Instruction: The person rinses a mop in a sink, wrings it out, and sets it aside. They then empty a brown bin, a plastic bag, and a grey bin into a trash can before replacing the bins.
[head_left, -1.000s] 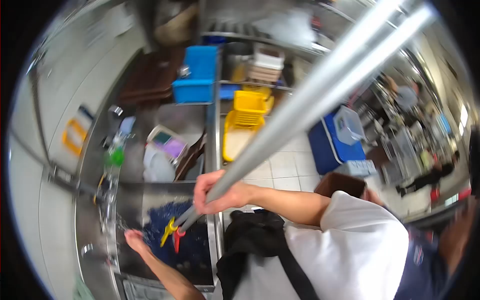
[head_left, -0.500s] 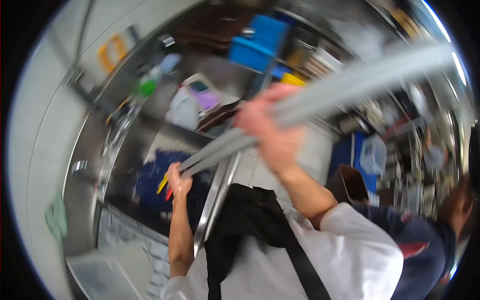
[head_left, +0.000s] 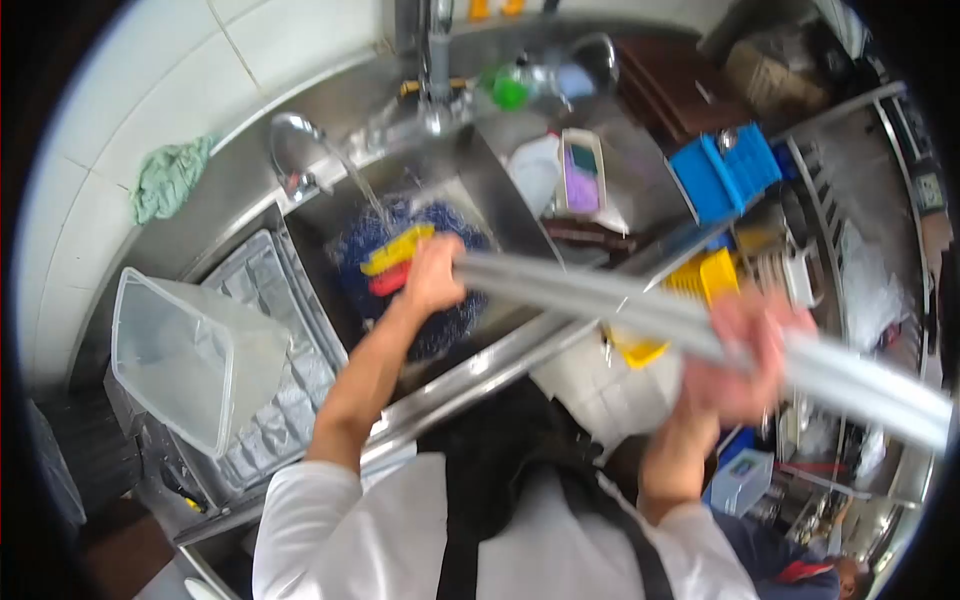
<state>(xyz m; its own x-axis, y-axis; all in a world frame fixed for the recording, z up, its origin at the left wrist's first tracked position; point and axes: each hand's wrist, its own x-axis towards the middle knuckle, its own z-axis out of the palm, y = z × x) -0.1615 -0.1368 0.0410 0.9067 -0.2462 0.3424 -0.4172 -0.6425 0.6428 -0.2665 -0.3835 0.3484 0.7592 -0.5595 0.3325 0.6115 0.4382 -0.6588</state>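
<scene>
My left hand [head_left: 437, 275] is closed round two long silver-grey poles [head_left: 590, 290] close to their coloured ends. One tip is yellow [head_left: 398, 250], the other red [head_left: 390, 280]; both hang over the sink [head_left: 515, 205]. Farther along, my right hand [head_left: 745, 355], blurred, grips the same poles, which slope down to the right past the view's edge. Below the tips, a dark blue mass [head_left: 440, 325] lies wet in the basin. Water [head_left: 372, 195] runs from a curved tap [head_left: 300, 135] close behind the yellow tip.
A clear plastic tub [head_left: 175, 350] rests on a moulded grey tray [head_left: 270, 400] at left. A green cloth [head_left: 170, 180] hangs by the wall. Right of the sink are a purple-filled container [head_left: 582, 175] and a blue bin [head_left: 725, 175]. Another person [head_left: 780, 560] is at lower right.
My view has turned, and the poles now slope down to the right instead of up. Both hands keep their grip. The coloured tips are now nearer the running tap.
</scene>
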